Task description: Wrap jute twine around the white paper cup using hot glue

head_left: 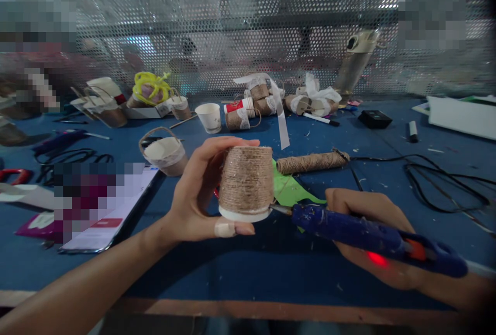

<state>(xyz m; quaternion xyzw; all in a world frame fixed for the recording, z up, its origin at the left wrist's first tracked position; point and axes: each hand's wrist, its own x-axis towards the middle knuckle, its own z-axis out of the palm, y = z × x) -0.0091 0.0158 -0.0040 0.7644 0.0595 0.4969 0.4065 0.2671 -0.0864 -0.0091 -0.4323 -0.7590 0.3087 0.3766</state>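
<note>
My left hand (194, 195) is closed around a paper cup (247, 180) wound with brown twine, fingers at its top and thumb under its lower white rim. The cup is held upside down above the table. A bandage wraps my left thumb. My right hand (372, 221) grips a blue glue gun (349, 229), with a red light glowing near its handle. Its metal nozzle points left and meets, or nearly meets, the cup's lower right edge by the bare rim. Behind the cup lie a green sheet (290, 185) and a roll of twine (312, 162).
A small lace-trimmed basket (166, 154) and a phone or tablet (112, 216) are left of my hand. Further back stand a white paper cup (209, 117), several twine-covered cups and a white ribbon (282, 118). A black cord (418, 185) loops at right. A perforated metal screen (232, 25) borders the back.
</note>
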